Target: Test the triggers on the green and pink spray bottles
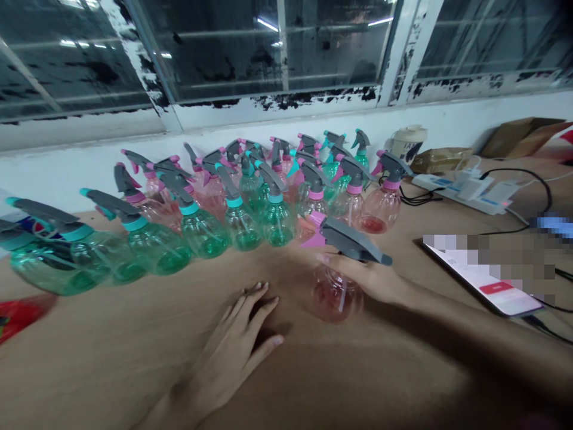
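Observation:
My right hand is wrapped round the neck of a pink spray bottle, just under its grey and pink trigger head. The bottle stands nearly upright at the table, its clear pink body showing a dip tube; whether its base touches the wood cannot be told. To the left, my left hand lies palm down on the table with fingers spread and nothing in it. Beyond both hands stand several rows of similar bottles, among them a green spray bottle and another pink spray bottle.
A lit phone lies at the right on the wooden table. Behind it are a white power strip with cables, a paper cup and a cardboard box. Something red sits at the left edge. A windowed wall closes the back.

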{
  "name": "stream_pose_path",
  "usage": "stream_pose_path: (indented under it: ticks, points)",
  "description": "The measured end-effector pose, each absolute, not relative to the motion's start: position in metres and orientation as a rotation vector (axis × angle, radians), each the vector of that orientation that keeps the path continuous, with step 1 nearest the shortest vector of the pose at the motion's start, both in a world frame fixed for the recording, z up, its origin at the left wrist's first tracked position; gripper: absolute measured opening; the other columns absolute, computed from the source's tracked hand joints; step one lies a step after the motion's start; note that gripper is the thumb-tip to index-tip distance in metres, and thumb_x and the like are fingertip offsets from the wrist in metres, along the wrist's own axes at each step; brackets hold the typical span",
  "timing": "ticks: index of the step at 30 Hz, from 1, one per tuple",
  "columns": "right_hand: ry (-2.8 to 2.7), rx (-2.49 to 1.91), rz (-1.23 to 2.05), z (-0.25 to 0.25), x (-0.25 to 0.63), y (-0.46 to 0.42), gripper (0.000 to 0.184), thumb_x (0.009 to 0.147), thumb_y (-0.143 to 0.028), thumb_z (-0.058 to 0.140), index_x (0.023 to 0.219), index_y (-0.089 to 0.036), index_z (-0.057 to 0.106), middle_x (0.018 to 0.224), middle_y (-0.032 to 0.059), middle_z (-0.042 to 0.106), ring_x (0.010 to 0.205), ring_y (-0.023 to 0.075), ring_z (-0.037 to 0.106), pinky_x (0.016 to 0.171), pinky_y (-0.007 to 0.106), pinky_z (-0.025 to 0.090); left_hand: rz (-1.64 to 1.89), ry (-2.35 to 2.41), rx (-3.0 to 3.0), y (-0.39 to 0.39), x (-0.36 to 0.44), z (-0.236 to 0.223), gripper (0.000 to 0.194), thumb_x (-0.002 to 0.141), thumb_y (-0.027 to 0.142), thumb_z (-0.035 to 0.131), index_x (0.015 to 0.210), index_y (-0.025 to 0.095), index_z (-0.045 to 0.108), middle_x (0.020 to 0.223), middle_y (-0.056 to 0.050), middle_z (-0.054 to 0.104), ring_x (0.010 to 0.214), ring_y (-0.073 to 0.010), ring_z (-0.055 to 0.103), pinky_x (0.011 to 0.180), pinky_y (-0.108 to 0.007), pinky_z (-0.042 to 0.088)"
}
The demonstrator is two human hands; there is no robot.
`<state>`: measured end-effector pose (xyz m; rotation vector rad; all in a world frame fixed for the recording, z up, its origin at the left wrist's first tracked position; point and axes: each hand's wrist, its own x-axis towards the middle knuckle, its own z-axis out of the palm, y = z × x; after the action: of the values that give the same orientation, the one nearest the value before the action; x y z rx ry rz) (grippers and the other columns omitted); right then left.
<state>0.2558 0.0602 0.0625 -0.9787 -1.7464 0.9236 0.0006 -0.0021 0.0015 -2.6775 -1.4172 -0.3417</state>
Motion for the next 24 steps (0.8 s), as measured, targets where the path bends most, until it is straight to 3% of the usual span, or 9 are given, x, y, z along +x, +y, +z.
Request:
stream_pose_path:
  ticks: [3,8,12,18,24]
  points:
    - [-1.742,-0.974,0.921,0.0639,0.2561,0.0601,0.021,0.078,-0.04,0.06,0.075,-0.02,0.056,0.063,-0.0038,0.051,0.058,0.0104,0.047,0.055,0.025,0.042,-0.337,-1.427,-2.688,-0.0022,0.0007,0.002,0.047,0.09,0.05,0.045,0.13,0.026,0.043,0.141,-0.005,0.039,0.125,-0.0273,0.041,0.1,-0.048,0.038]
    - [-1.748,-0.953,0.961,0.0683,0.2541,0.0594,0.024,0.079,-0.042,0.06,0.089,-0.021,0.06,0.072,-0.0006,0.059,0.065,0.0139,0.055,0.061,0.028,0.046,-0.329,-1.437,-2.702,-0.0019,0.0005,0.0011,0.047,0.09,0.05,0.045,0.131,0.026,0.043,0.142,-0.006,0.039,0.126,-0.027,0.04,0.101,-0.048,0.038]
    - [-1.753,-0.915,0.976,0.0683,0.2529,0.0596,0.024,0.08,-0.042,0.059,0.092,-0.022,0.061,0.086,0.0028,0.064,0.08,0.0189,0.06,0.073,0.034,0.048,-0.318,-1.443,-2.709,-0.0028,0.0005,0.0007,0.047,0.091,0.049,0.045,0.131,0.026,0.042,0.143,-0.006,0.037,0.128,-0.0269,0.037,0.102,-0.048,0.037]
    - [-1.739,-0.997,0.932,0.0625,0.2575,0.0611,0.023,0.079,-0.044,0.06,0.078,-0.021,0.06,0.069,-0.0016,0.056,0.063,0.0129,0.051,0.058,0.026,0.044,-0.325,-1.449,-2.698,-0.0026,0.0004,0.0013,0.047,0.091,0.05,0.044,0.131,0.026,0.042,0.142,-0.006,0.038,0.126,-0.0269,0.04,0.1,-0.048,0.039]
    - [-1.778,-0.966,0.933,0.0659,0.2582,0.0578,0.025,0.078,-0.046,0.06,0.087,-0.023,0.059,0.064,-0.0039,0.048,0.057,0.011,0.044,0.051,0.024,0.038,-0.35,-1.419,-2.699,-0.0018,-0.0001,0.0003,0.048,0.09,0.049,0.045,0.132,0.026,0.041,0.141,-0.006,0.039,0.126,-0.0264,0.039,0.102,-0.047,0.036]
